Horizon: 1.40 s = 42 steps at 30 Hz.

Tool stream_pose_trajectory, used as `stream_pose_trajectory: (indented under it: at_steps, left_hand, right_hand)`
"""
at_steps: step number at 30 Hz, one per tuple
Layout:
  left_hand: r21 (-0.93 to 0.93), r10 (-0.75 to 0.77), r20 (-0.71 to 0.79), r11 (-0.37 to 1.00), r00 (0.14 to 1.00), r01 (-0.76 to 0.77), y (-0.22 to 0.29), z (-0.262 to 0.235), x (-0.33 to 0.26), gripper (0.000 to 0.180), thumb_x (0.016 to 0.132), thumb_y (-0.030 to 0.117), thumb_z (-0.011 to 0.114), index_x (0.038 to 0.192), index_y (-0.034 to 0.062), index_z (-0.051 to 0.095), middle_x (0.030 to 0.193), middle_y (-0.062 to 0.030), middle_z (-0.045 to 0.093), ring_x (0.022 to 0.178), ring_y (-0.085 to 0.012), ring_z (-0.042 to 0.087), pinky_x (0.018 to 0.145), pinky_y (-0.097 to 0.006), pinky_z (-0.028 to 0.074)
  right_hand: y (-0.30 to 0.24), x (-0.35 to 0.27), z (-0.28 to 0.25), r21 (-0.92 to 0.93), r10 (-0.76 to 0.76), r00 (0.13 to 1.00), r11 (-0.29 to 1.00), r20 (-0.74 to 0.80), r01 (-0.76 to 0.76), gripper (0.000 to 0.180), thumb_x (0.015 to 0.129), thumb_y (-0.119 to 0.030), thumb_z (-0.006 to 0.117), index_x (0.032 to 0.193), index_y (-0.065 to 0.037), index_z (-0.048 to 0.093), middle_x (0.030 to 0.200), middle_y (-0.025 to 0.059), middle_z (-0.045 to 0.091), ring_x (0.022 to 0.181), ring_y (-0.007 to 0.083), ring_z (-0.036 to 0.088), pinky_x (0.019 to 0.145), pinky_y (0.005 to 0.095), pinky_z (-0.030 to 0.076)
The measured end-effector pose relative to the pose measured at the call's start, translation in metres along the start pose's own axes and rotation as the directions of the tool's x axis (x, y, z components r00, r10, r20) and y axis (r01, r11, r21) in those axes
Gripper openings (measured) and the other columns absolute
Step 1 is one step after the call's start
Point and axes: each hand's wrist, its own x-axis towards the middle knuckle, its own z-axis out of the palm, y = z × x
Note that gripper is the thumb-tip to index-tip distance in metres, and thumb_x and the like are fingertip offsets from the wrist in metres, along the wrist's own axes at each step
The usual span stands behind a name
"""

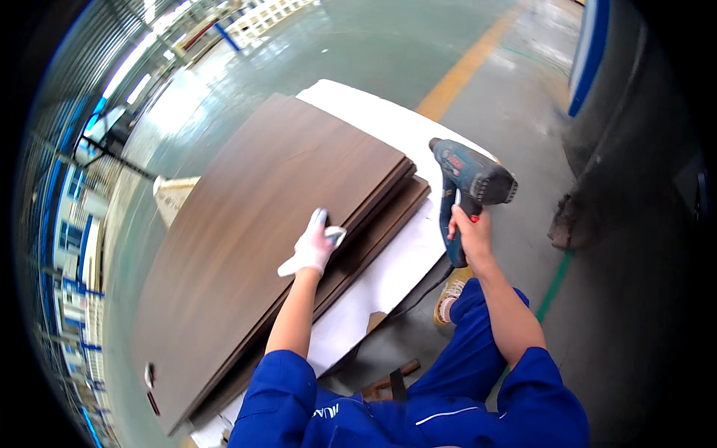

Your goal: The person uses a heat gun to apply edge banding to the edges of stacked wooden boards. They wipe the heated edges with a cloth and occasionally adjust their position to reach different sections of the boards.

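In my bare right hand (472,233) is a blue and black heat gun (470,172), gripped by its handle. Its nozzle points to the far left, over the white sheet (373,112), and a dark cord trails below the handle. My left hand (312,245) wears a white glove and lies near the right edge of a brown wood-grain door panel (276,187). One gloved finger stretches forward; the others are blurred. Beneath that panel lies a second brown panel (407,205), shifted toward the right.
A small metal lock fitting (149,375) sits at the top panel's near left end. My shoe (452,295) stands beside the stack on the grey floor. A yellow floor stripe (470,63) runs beyond it. To the right is a dark upright surface (635,112) with a blue edge.
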Motion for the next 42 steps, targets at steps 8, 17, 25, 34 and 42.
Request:
stream_pose_trajectory:
  at_steps: [8, 17, 25, 34, 42]
  left_hand:
    - [-0.903, -0.851, 0.28, -0.39, 0.444, -0.179, -0.234, -0.013, -0.258, 0.027, 0.089, 0.023, 0.064, 0.114, 0.0164, 0.063, 0.099, -0.0003, 0.064, 0.079, -0.0199, 0.063, 0.064, -0.043, 0.055]
    - [-0.883, -0.742, 0.469, -0.375, 0.48, 0.282, -0.389, -0.027, -0.453, 0.016, 0.084, 0.026, 0.052, 0.08, 0.0152, 0.062, 0.063, -0.0022, 0.059, 0.05, -0.0213, 0.055, 0.046, -0.049, 0.048]
    - [-0.734, -0.48, 0.549, -0.669, 0.685, 0.12, -0.338, -0.018, -0.399, 0.016, 0.083, 0.023, 0.068, 0.082, 0.0085, 0.062, 0.078, -0.0065, 0.064, 0.065, -0.0155, 0.06, 0.047, -0.032, 0.047]
    - [-0.748, -0.487, 0.554, -0.647, 0.676, 0.148, -0.343, 0.001, -0.372, 0.011, 0.084, 0.021, 0.064, 0.079, 0.011, 0.062, 0.063, 0.0, 0.058, 0.047, -0.0081, 0.047, 0.042, -0.025, 0.039]
    - [-0.789, -0.505, 0.598, -0.511, 0.623, 0.343, -0.284, 0.002, -0.324, 0.028, 0.081, 0.038, 0.069, 0.08, 0.01, 0.065, 0.061, 0.0025, 0.053, 0.045, -0.0074, 0.039, 0.042, -0.024, 0.034]
  right_hand:
    - [0.014, -0.1, 0.029, -0.025, 0.027, 0.979, 0.999, 0.201, -0.022, 0.011, 0.09, -0.01, 0.055, 0.082, -0.004, 0.05, 0.063, 0.0042, 0.05, 0.05, 0.0128, 0.051, 0.047, 0.0271, 0.044]
    - [0.029, -0.23, 0.102, -0.187, 0.313, 0.716, 0.949, 0.624, -0.252, 0.011, 0.088, 0.001, 0.055, 0.097, 0.001, 0.051, 0.068, 0.0072, 0.054, 0.055, 0.015, 0.055, 0.051, 0.0293, 0.047]
    - [-0.005, -0.25, 0.171, -0.496, 0.508, 0.535, 0.849, 0.675, -0.18, 0.009, 0.086, 0.0, 0.058, 0.093, 0.001, 0.053, 0.066, 0.0042, 0.055, 0.055, 0.012, 0.056, 0.051, 0.0263, 0.046]
    - [-0.002, -0.254, 0.176, -0.54, 0.528, 0.55, 0.826, 0.647, -0.158, 0.014, 0.086, -0.003, 0.06, 0.097, 0.001, 0.052, 0.066, 0.0079, 0.056, 0.052, 0.015, 0.056, 0.049, 0.0282, 0.048]
    - [-0.011, -0.248, 0.176, -0.528, 0.492, 0.636, 0.835, 0.594, -0.154, 0.008, 0.086, 0.001, 0.057, 0.092, 0.001, 0.052, 0.066, 0.004, 0.055, 0.053, 0.0115, 0.054, 0.049, 0.0261, 0.046]
